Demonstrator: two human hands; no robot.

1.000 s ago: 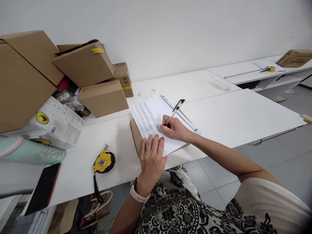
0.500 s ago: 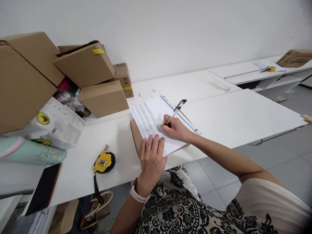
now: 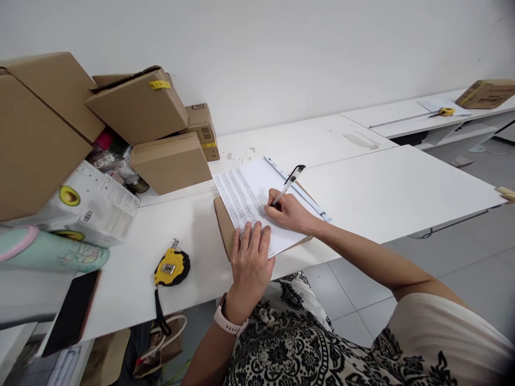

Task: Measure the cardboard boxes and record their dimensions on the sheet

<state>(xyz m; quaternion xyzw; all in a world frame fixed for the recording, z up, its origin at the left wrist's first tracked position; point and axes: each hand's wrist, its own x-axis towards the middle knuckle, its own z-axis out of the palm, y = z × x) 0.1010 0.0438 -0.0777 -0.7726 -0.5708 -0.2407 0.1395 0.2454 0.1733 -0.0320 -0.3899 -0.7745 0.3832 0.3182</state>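
My right hand point(image 3: 287, 210) grips a pen point(image 3: 290, 181) with a clear barrel and black clip, its tip end down at the sheet of paper point(image 3: 255, 170). Rows of small dark handwriting run in columns over the paper's left part. My left hand point(image 3: 252, 257) lies flat on the sheet's lower left corner, fingers stretched out. Beneath the paper is a piece of brown cardboard point(image 3: 223, 225). A pale blue strip point(image 3: 298, 188), perhaps a ruler, lies along the paper's right side. The pen's point is hidden by my fingers.
Left on the white table point(image 3: 193, 209) are a yellow tape measure point(image 3: 171, 268), a dark phone point(image 3: 72, 313) and a mint green bottle point(image 3: 60, 250). Cardboard boxes point(image 3: 173, 163) are stacked behind. At far right sit another tape measure point(image 3: 446, 112) and a box point(image 3: 486, 95).
The view has shifted very slightly. My right hand and the pen have moved only a little over the paper; my left hand stays in place.
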